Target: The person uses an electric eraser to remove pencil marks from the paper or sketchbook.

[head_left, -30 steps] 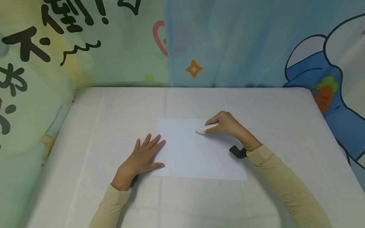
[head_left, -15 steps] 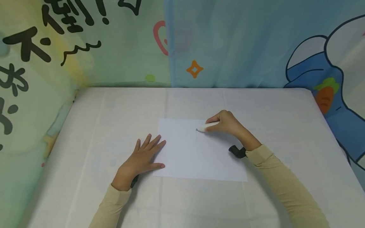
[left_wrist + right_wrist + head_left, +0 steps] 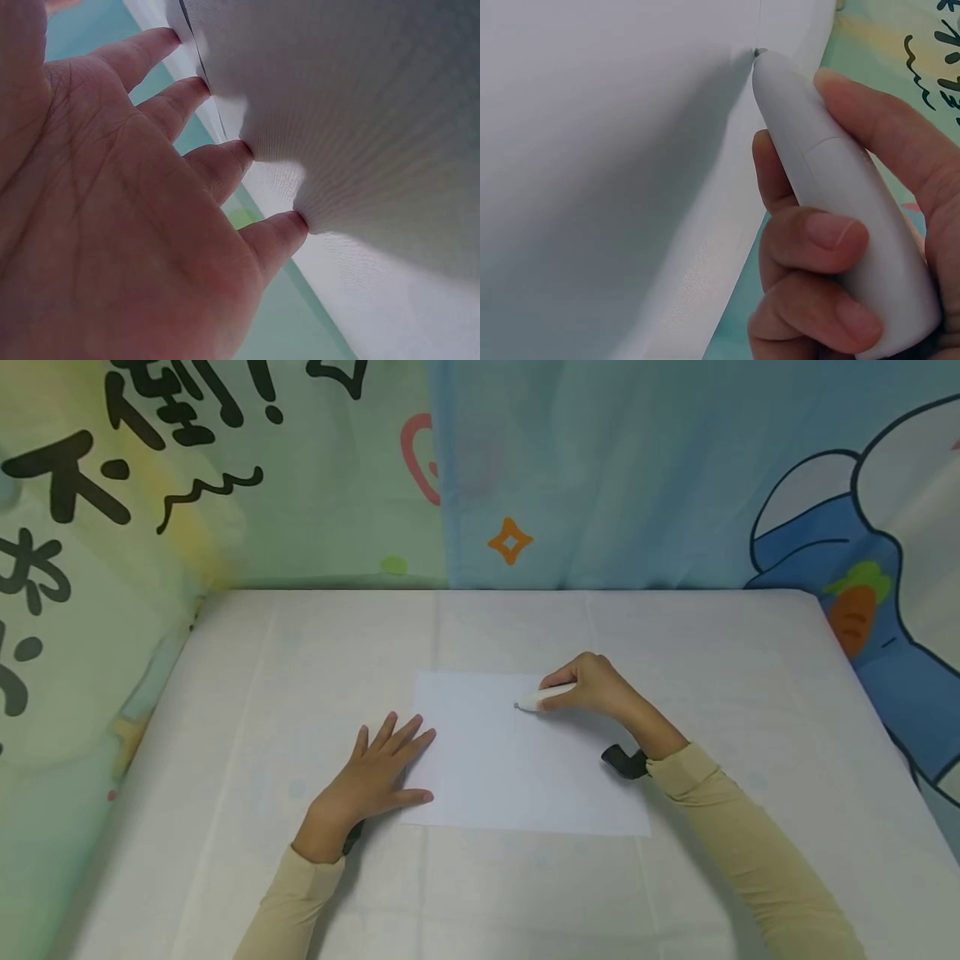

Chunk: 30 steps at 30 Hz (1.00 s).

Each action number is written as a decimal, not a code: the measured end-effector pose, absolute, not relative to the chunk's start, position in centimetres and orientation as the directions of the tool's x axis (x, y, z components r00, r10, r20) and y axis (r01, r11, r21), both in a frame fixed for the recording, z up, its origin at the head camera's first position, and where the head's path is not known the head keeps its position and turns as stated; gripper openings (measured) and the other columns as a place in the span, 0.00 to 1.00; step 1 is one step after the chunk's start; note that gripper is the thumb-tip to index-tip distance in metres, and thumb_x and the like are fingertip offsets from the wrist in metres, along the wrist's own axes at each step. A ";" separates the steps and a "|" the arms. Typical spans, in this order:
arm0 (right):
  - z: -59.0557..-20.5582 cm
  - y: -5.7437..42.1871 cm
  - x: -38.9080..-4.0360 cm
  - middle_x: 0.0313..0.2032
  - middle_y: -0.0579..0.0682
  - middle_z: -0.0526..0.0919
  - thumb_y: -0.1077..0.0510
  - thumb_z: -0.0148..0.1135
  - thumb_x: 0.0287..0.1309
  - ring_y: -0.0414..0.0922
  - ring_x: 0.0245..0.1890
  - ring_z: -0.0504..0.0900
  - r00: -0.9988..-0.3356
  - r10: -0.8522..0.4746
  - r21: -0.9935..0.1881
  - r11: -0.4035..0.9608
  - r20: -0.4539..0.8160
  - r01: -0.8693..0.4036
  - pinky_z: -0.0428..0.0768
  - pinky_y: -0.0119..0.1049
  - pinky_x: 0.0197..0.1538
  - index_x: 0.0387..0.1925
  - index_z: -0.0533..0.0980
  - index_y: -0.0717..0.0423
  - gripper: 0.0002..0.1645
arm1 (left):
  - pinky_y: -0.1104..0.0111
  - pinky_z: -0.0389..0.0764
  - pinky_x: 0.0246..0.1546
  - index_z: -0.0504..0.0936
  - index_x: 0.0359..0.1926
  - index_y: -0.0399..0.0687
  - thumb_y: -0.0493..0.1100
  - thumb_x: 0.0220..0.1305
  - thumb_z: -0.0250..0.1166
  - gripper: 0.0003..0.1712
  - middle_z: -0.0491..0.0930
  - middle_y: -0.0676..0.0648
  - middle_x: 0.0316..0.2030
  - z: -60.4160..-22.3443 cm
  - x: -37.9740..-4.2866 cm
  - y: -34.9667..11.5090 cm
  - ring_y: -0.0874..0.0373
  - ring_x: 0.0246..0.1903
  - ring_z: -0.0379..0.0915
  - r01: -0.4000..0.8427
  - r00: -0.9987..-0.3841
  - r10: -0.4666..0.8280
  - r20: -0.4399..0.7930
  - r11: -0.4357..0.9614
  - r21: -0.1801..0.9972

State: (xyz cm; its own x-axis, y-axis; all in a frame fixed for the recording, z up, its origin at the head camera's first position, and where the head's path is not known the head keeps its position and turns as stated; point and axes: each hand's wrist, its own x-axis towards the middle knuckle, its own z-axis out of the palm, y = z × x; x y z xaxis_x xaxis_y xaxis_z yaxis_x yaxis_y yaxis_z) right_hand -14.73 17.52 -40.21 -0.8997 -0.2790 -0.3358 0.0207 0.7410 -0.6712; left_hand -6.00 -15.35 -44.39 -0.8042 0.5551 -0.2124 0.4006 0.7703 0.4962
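between the two forearms, a hand could come in from the near side over the white tabletop (image 3: 525, 893) and the middle of the paper (image 3: 510, 768). the left hand (image 3: 366, 777) blocks the left edge; the right hand (image 3: 600, 683), gripping a white tool (image 3: 840, 180), obstructs the far right. a backdrop (image 3: 600, 485) bounds the far side.

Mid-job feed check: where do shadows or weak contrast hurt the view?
Head: soft shadows beside the left sleeve and right sleeve; the white paper barely stands out from the white tablecloth. Left wrist: the left grip looks dim, with grey shadow filling the upper right. Right wrist: a broad shadow spreads beside the white tapered tool.
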 end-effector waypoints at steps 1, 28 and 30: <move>-40.2 17.5 -14.7 0.51 0.64 0.82 0.59 0.74 0.50 0.59 0.54 0.78 -0.898 -0.281 -0.670 0.742 -0.338 0.020 0.77 0.37 0.44 0.47 0.83 0.66 0.22 | 0.36 0.37 0.68 0.58 0.75 0.47 0.57 0.61 0.67 0.47 0.50 0.41 0.75 -44.4 -6.0 -15.3 0.37 0.75 0.34 0.400 -0.804 0.555 -0.213 0.770 0.496; -40.4 17.6 -12.6 0.47 0.62 0.84 0.58 0.75 0.48 0.59 0.55 0.79 -0.883 -0.342 -0.690 0.723 -0.320 -0.031 0.76 0.35 0.45 0.43 0.84 0.65 0.20 | 0.36 0.37 0.69 0.58 0.74 0.47 0.57 0.60 0.67 0.47 0.50 0.41 0.75 -44.4 -5.9 -15.3 0.37 0.75 0.34 0.396 -0.808 0.549 -0.215 0.775 0.493; -40.4 17.6 -12.5 0.46 0.62 0.85 0.58 0.75 0.48 0.59 0.54 0.79 -0.886 -0.340 -0.687 0.726 -0.315 -0.034 0.75 0.34 0.43 0.43 0.85 0.64 0.20 | 0.36 0.37 0.69 0.58 0.74 0.47 0.57 0.60 0.67 0.47 0.50 0.41 0.75 -44.4 -6.0 -15.2 0.37 0.75 0.34 0.398 -0.808 0.549 -0.213 0.776 0.490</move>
State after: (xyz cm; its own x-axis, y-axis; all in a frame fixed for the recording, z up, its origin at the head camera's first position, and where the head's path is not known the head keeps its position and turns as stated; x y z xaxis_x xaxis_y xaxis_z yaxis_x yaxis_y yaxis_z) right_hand -12.53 17.60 -40.39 -0.8864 -0.3396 -0.3147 -0.0342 0.7258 -0.6870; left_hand -5.95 -15.23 -44.36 -0.8083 0.5490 -0.2129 0.3979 0.7758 0.4897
